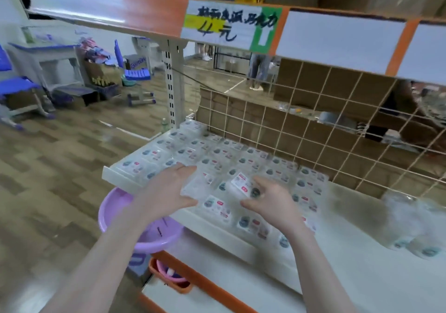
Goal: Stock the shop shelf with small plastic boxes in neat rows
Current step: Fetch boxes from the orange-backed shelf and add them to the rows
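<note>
I see the left hand (169,189) and right hand (270,201) clasping a clear plastic box (217,187) from either side, fingers curled on its edges — held just above rows of boxes (241,160) on the white shelf (115,172), wire grid (313,124) behind.

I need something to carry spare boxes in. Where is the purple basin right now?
In the head view, the purple basin sits low on the left, just under the shelf's front-left corner, partly hidden behind the left forearm.
</note>
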Motion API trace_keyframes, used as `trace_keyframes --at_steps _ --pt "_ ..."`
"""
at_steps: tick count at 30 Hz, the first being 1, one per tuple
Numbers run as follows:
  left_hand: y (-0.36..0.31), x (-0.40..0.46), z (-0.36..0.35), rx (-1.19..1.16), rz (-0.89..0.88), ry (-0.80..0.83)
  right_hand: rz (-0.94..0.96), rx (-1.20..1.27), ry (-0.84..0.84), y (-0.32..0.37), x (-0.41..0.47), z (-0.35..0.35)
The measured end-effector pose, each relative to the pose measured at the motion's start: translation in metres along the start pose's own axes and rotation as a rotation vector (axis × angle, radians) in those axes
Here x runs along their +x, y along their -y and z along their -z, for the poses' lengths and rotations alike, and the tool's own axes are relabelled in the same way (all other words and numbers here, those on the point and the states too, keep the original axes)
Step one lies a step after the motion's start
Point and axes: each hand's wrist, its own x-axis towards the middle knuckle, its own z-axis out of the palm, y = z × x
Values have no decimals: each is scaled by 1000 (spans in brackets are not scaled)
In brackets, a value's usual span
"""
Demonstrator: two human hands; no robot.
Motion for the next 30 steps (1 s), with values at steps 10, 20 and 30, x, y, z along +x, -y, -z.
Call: trace_keyframes --at_steps 10,20,30 --pt "92 65 5 -75 -150 56 -199 -121 -60 40 56 -52" --pt "143 105 8 -16 -290 138 -340 -219 -219 73 78 -98" --pt "146 109 9 -79 -267 162 -56 -121 323 61 101 -38"
